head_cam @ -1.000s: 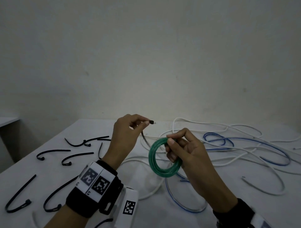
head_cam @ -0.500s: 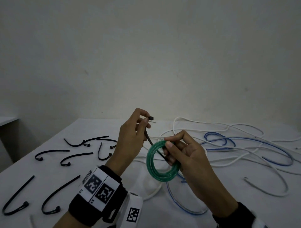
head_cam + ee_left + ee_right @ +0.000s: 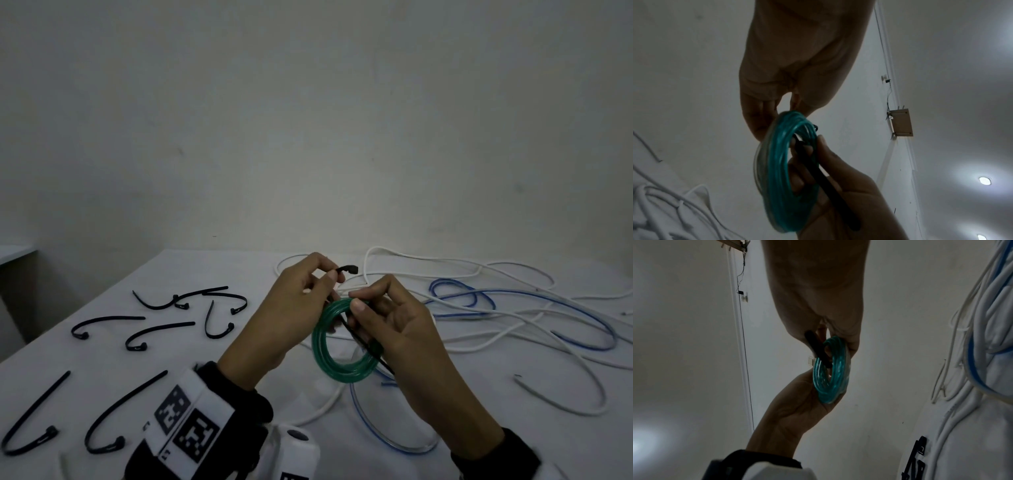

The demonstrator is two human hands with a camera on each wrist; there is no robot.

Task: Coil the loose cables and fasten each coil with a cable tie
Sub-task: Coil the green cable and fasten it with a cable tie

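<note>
A green cable coil is held upright above the table; my right hand grips its top right between thumb and fingers. A black cable tie runs slantwise through the coil's hole. Its head end is pinched by my left hand, and its tail sticks out under my right palm. In the left wrist view the coil and the tie lie against my right hand's fingers. The right wrist view has the tie crossing the coil.
Several loose black cable ties lie on the white table at the left. Loose white cables and a blue cable sprawl over the right half, some under my hands. The table's left edge drops off to the floor.
My left hand has moved in to the coil and fed the black tie through its hole. The tail now pokes out below my right hand. The coil has stayed in my right hand's grip.
</note>
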